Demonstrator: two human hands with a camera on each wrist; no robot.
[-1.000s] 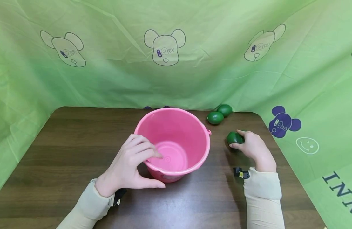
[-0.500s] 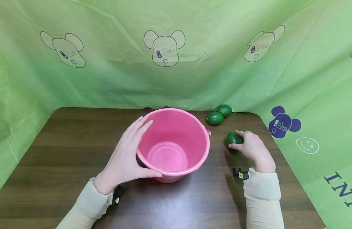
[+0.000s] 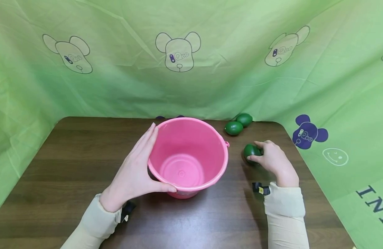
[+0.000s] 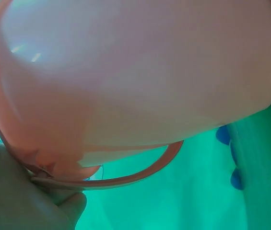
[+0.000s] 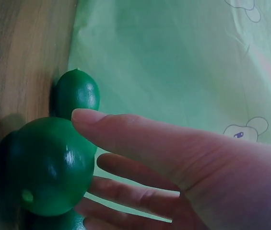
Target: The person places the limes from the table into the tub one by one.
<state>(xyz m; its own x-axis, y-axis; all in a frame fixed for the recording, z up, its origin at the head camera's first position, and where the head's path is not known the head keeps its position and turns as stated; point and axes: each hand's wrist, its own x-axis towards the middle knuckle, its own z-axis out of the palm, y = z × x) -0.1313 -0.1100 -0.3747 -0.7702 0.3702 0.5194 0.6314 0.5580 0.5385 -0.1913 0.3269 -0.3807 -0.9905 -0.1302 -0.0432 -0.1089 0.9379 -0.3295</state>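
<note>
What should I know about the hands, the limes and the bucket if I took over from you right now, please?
Left hand: flat against the near-left wall of the pink bucket, thumb on its front, steadying it.
Right hand: grips one lime on the table, right of the bucket.
Two more limes lie at the back edge, touching.
Done: nothing in the bucket so far.
Left: probably all three limes go in.

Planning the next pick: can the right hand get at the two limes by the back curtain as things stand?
Probably yes. The right hand already grips one lime; bare table lies between it and the two limes, and the pink bucket stands off to the side.
</note>
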